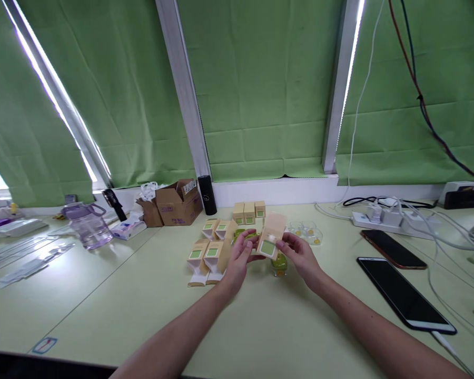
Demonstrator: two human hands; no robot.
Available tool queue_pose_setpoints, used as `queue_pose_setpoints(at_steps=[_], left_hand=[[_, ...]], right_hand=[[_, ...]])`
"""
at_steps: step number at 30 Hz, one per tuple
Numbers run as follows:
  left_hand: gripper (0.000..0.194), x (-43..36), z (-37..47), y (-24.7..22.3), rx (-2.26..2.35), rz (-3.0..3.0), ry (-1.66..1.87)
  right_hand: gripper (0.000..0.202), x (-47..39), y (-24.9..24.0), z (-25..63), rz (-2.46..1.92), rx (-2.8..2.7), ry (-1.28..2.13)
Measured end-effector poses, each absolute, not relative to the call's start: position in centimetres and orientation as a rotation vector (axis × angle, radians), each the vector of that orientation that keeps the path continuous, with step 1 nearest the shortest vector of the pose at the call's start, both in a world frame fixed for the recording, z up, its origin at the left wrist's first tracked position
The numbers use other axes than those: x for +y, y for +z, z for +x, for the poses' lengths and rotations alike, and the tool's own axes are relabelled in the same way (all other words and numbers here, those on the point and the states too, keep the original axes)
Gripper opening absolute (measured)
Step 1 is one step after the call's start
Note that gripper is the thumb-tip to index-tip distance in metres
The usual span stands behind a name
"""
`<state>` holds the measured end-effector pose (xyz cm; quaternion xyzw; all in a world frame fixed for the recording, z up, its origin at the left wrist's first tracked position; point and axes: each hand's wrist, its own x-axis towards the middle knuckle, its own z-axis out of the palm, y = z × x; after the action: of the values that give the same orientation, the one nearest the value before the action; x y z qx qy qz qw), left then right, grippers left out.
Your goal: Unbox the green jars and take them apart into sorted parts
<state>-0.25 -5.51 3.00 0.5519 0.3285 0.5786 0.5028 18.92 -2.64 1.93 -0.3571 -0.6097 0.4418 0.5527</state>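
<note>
Tan card forms the small carton (272, 234) held above the desk (102, 316); the left hand (239, 260) and right hand (300, 256), part-curled, pinch its opposite sides, probably to steady it. From it, open cartons (206, 253) cluster at nine o'clock, flaps facing the person, perhaps for easy reach; closed cartons (249, 215) line up near eleven, seemingly kept separate; a green jar (279, 265) stands at six, a clear tray (315, 235) at three.

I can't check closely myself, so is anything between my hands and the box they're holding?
Nothing visible: the left hand and right hand hold the box from either side. A green object shows just below the box in the picture, not between.
</note>
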Motion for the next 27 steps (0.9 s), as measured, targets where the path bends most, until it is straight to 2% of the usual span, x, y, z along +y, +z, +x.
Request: queue_pose_setpoints(at_steps=[10,20,27], left_hand=[[0.051,-6.0,0.1,2.6,0.908,1.794,1.390],[0.049,-6.0,0.0,2.6,0.919,1.778,1.400],[0.048,-6.1,0.0,2.7,0.919,1.767,1.399]], right_hand=[[0.056,-2.1,1.4,18.6,-0.836,-1.282,1.111],[0.062,-1.7,0.9,18.6,-0.853,-1.333,1.100],[0.060,-1.8,1.2,18.7,-0.883,-1.428,1.056]])
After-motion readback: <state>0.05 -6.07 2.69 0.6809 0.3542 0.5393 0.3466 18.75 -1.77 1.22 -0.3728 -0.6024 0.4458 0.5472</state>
